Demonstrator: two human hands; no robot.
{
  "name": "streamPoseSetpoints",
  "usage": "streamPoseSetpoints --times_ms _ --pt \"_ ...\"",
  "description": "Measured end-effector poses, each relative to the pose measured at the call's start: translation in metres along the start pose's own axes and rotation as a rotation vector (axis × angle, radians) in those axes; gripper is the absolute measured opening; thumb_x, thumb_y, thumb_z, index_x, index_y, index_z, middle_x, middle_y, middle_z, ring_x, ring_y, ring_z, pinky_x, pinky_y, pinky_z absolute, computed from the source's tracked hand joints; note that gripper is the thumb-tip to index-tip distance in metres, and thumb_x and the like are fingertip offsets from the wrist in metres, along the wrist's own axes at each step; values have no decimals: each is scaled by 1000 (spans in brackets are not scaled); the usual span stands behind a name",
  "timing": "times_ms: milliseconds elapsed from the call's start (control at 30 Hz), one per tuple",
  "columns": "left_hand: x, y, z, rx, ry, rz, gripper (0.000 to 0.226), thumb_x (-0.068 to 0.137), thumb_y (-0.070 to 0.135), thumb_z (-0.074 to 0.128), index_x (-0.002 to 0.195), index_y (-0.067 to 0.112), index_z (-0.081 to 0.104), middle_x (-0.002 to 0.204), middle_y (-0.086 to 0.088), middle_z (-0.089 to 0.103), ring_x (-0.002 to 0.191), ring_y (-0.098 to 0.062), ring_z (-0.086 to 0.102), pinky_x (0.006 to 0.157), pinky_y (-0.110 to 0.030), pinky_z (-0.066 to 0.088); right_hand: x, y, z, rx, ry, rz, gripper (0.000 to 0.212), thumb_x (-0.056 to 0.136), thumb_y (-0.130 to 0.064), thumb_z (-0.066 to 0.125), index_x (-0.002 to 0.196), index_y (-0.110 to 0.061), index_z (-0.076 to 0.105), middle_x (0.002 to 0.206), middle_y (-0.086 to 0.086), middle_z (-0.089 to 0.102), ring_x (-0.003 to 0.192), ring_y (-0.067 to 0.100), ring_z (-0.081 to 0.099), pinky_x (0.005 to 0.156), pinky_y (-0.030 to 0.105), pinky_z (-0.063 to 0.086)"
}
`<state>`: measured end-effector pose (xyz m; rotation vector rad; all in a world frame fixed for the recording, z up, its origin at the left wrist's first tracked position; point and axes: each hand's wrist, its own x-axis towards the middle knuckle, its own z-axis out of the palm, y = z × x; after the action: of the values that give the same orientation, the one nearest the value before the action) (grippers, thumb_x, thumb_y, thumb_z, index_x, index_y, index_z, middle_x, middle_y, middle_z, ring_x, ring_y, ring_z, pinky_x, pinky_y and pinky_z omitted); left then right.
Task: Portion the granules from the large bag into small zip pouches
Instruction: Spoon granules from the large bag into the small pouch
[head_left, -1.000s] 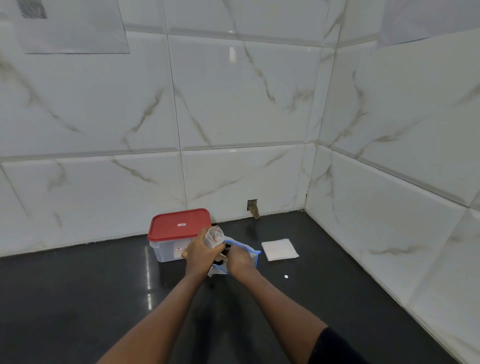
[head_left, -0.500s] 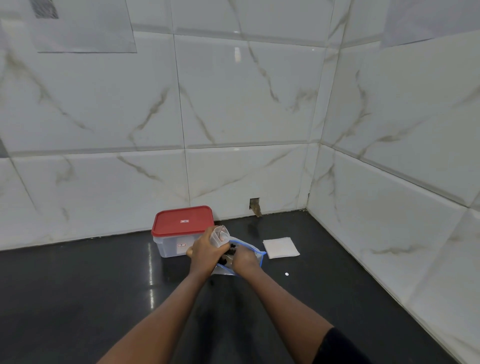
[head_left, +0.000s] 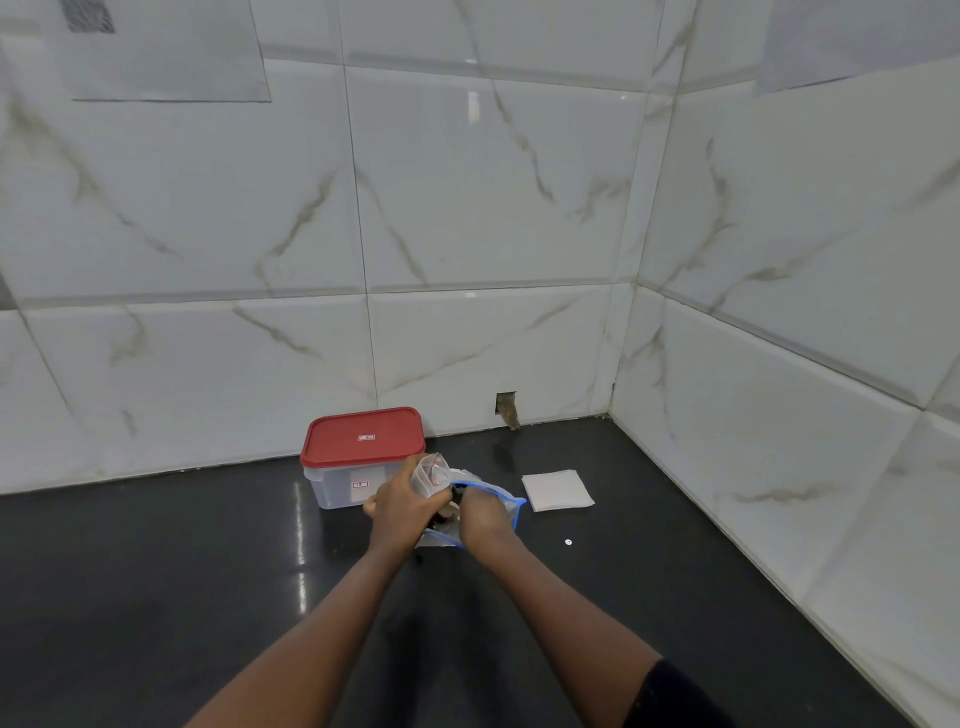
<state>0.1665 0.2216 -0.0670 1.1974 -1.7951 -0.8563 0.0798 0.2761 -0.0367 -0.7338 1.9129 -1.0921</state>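
Little has changed over the last second: both hands have stayed together over the same spot on the dark surface (head_left: 156, 597), just in front of the red-lidded container (head_left: 362, 441), and only the head view has drifted slightly. The left hand (head_left: 402, 506) is clenched around a small clear zip pouch (head_left: 430, 473), its mouth crumpled and sticking up above the fist. The right hand (head_left: 480, 514) is at the mouth of the large blue-edged bag (head_left: 506, 503), which rests on the surface, fingers curled down into or onto its opening; whether that grip is pinching granules or only the bag's rim cannot be told, since the fingers hide it. Dark granules (head_left: 448, 514) show in the gap between the two hands, so the stock sits in the large bag right under the pouch. That steadiness suggests a transfer in progress, probably a pinch or scoop being moved from bag to pouch, not a pause. A stack of flat white pouches (head_left: 557, 490) lies just beside the bag, apparently unfilled, so most portions likely remain. A small white speck (head_left: 568, 542) lies apart nearby.
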Motion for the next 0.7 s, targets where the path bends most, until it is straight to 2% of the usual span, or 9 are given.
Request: streamPoseSetpoints --times_ms 67,200,300,367,433,467,500,633,700 --pt "0 -1 -1 15 11 -3 30 78 27 71 101 33 54 89 9 60 89 -13 56 88 -35 41 2 4 1 47 27 37 24 96 0 37 111 -3 56 78 9 55 63 17 51 46 23 47" --pt "-1 -1 -1 20 7 -9 29 79 26 70 105 30 58 89 10 60 88 -12 54 88 -33 38 -7 4 -5 77 9 2 28 97 0 36 116 -2 56 72 5 50 58 12 44 24 11 31" --pt "-2 -1 0 23 7 -9 29 79 27 70 104 31 57 90 9 61 89 -12 54 92 -37 40 -8 5 -3 73 58 3 25 97 0 35 111 -2 57 68 4 46 58 11 42 24 9 30" --pt "-2 -1 0 17 7 -3 29 78 27 71 100 35 54 89 9 61 89 -13 56 91 -38 42 -7 5 -2 102 71 22 20 98 -1 36 106 -2 54 74 9 53 64 16 50 35 7 39" --pt "-3 0 0 12 5 6 29 78 26 71 99 36 53 89 9 61 90 -13 56 89 -36 42 -1 9 -1 65 36 4 29 99 -6 34 119 -3 55 106 19 61 97 28 59 74 13 48" --pt "-4 0 -1 10 4 5 30 78 25 71 99 36 53 89 10 61 89 -13 56 88 -35 42 1 12 -2 -14 26 -42 33 100 -9 34 126 -5 53 122 18 58 114 30 55 90 21 45" --pt "-5 2 -2 6 6 5 30 78 24 71 99 36 53 88 10 61 89 -13 55 87 -34 41 0 12 -2 -86 4 -40 34 99 -10 36 129 -6 53 128 17 55 122 30 51 98 28 41" --pt "-6 3 -6 17 -1 -15 32 76 25 72 101 34 55 87 10 60 88 -13 56 79 -29 38 0 7 -1 -107 -75 37 11 96 -11 44 104 -17 48 111 15 55 125 31 51 101 34 42" --pt "-6 1 -7 14 -5 -6 33 73 30 73 99 36 53 86 10 61 89 -15 58 82 -32 43 1 7 2 -108 -94 52 25 97 -10 41 118 -14 55 125 17 56 126 30 50 102 33 41"
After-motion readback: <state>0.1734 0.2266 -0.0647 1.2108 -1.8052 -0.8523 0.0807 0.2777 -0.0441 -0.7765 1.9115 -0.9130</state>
